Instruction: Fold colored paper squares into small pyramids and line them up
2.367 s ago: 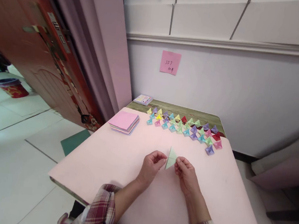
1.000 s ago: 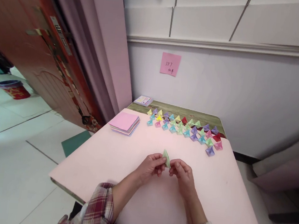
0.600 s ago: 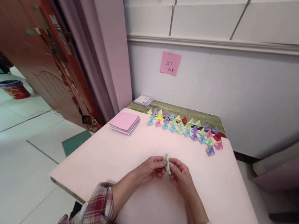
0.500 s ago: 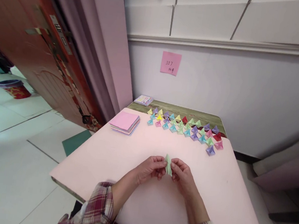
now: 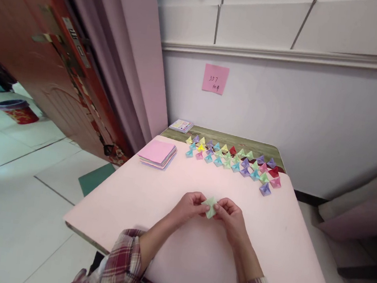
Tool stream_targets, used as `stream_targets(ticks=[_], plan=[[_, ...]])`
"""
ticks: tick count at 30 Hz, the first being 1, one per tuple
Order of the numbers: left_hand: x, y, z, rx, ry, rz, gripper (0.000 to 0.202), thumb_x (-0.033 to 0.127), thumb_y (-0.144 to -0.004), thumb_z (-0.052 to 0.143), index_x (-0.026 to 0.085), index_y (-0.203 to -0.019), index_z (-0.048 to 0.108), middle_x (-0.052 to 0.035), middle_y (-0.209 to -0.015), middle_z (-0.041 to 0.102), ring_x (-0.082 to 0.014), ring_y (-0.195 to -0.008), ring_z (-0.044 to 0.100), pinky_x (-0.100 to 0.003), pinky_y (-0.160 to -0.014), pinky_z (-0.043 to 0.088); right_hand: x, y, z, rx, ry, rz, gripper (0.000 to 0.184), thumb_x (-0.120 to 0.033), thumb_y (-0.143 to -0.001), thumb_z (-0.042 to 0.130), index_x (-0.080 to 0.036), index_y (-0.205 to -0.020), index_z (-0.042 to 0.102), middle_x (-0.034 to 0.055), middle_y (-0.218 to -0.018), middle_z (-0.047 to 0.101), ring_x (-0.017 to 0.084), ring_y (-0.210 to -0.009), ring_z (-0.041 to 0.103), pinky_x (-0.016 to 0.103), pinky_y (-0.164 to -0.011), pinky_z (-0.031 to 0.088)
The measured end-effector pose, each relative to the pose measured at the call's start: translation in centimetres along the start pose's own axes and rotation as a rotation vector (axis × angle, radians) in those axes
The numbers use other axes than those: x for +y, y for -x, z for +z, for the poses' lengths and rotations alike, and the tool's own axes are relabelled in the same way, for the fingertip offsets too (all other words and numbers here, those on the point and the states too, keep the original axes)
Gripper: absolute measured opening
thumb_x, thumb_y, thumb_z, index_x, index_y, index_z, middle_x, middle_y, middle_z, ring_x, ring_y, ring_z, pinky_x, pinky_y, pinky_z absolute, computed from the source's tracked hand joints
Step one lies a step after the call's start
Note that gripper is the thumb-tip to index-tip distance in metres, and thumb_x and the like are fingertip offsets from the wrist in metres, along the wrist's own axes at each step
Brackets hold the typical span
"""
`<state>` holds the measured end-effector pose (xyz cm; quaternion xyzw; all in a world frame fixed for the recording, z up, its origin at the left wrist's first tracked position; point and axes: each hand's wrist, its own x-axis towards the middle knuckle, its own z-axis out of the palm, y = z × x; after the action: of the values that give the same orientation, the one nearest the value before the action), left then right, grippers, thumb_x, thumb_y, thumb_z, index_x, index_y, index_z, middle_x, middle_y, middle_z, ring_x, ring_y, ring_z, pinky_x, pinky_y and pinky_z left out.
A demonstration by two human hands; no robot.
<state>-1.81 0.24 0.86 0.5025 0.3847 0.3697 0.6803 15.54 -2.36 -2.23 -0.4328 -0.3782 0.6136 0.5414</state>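
Note:
Between my two hands is a small pale green folded paper [image 5: 211, 207], held above the pink tabletop [image 5: 195, 260]. It shows a diamond outline with creases meeting near its middle. My left hand [image 5: 192, 208] pinches its left corner between thumb and fingers. On the opposite corner, my right hand [image 5: 230, 215] is closed in a similar pinch, thumb in front. Some fingertips are hidden behind the paper. Farther back stand rows of folded paper pieces [image 5: 227, 163] in blue, green, purple, yellow, pink and red; a purple piece [image 5: 265, 189] sits nearest on the right.
A stack of square paper sheets [image 5: 158, 153], pink on top, lies at the table's left. Behind it, a small printed packet [image 5: 181, 125] rests at the back corner. A pink note [image 5: 215, 78] is stuck on the wall. A red door [image 5: 79, 56] stands left.
The green paper has gone from a narrow, folded-together shape to a spread diamond facing me. Both hands stay near the same place, still pinching it.

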Motion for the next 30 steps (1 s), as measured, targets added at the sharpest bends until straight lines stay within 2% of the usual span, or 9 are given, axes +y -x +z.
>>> stream_targets(ticks=[5,12,16,19,26,30], plan=[[-0.3,-0.1,0.7,0.161,0.057,0.054,0.046,0.028,-0.063,0.08,0.016,-0.099,0.055,0.0026,-0.066,0.062,-0.0135,-0.057,0.06,-0.028,-0.058,0.05,0.2,-0.1,0.1,0.041,-0.02,-0.024,0.036,-0.038,-0.067,0.08,-0.021,-0.092,0.06,-0.0009,-0.076,0.064,0.014,-0.067,0.061,0.023,-0.057,0.05],[-0.7,-0.1,1.2,0.229,0.04,0.098,0.041,0.029,-0.065,0.078,0.014,-0.097,0.058,0.0024,-0.064,0.061,-0.0108,-0.056,0.057,-0.024,-0.057,0.047,0.0,0.1,0.2,-0.018,0.044,0.011,0.029,-0.042,-0.074,0.075,-0.019,-0.088,0.064,0.0012,-0.075,0.067,0.012,-0.063,0.06,0.022,-0.059,0.05],[-1.3,0.2,1.8,0.205,0.06,0.008,0.032,0.036,-0.066,0.077,0.013,-0.085,0.065,-0.0029,-0.074,0.066,-0.015,-0.068,0.061,-0.026,-0.061,0.05,0.1,0.0,0.3,0.03,0.052,-0.034,0.029,-0.042,-0.072,0.076,-0.019,-0.083,0.064,-0.0003,-0.071,0.065,0.011,-0.059,0.058,0.022,-0.058,0.049],[-1.3,0.4,2.1,0.211,0.046,-0.05,0.033,0.039,-0.067,0.076,0.013,-0.086,0.069,-0.0053,-0.082,0.068,-0.017,-0.075,0.063,-0.026,-0.064,0.052,0.3,-0.2,0.3,0.053,0.053,-0.071,0.029,-0.042,-0.071,0.077,-0.019,-0.083,0.064,-0.0003,-0.072,0.065,0.011,-0.061,0.058,0.022,-0.058,0.049],[-0.6,0.3,2.4,0.204,0.153,-0.154,0.041,0.038,-0.062,0.08,0.009,-0.087,0.068,-0.0098,-0.075,0.071,-0.0163,-0.059,0.064,-0.03,-0.059,0.055,0.9,-0.4,-0.1,0.044,0.139,-0.106,0.026,-0.041,-0.075,0.074,-0.019,-0.084,0.063,-0.0004,-0.069,0.064,0.012,-0.062,0.058,0.02,-0.051,0.043],[-0.7,0.4,2.4,0.24,0.159,-0.166,0.04,0.038,-0.061,0.081,0.009,-0.086,0.067,-0.0079,-0.069,0.07,-0.015,-0.055,0.063,-0.028,-0.056,0.055,1.0,-0.5,-0.2,0.085,0.231,-0.189,0.034,-0.043,-0.076,0.071,-0.021,-0.1,0.065,0.0027,-0.082,0.066,0.014,-0.064,0.059,0.024,-0.055,0.048]])
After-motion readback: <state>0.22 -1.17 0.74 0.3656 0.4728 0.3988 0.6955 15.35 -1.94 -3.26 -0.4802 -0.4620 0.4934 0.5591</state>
